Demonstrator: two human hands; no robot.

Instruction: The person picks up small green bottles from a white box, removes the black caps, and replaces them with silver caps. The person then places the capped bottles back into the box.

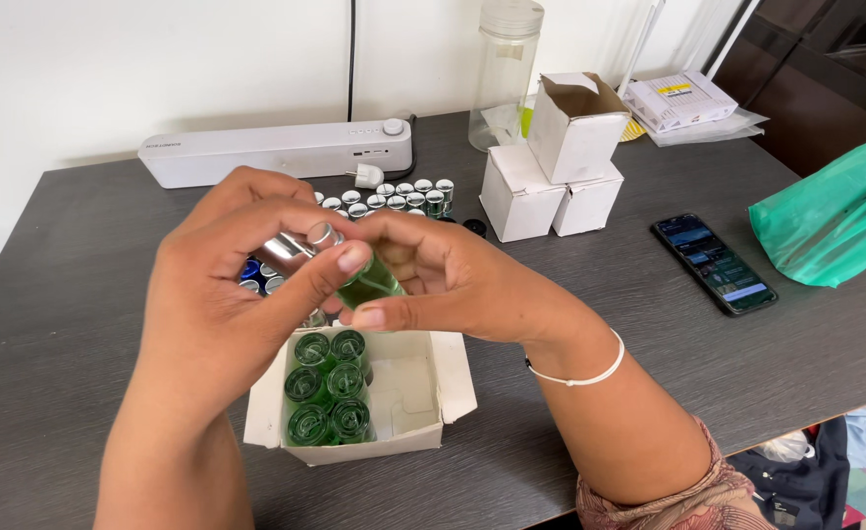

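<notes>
Both hands meet above the open box (433,393) (six green bottles inside): the right hand (453,280) pinches a green bottle (369,285), the left hand (222,285) pinches its silver cap (320,236).

Open white carton (453,388) is sitting on the dark surface (70,324) just below my hands, flaps spread, green bottles (327,388) filling its left half. Three white cartons (551,167) are standing behind, to the right, the top one open. A phone (714,263) is lying further right, screen lit, dark with pale blocks. A white flat box (678,100) with yellow label is resting at the far right edge.
</notes>
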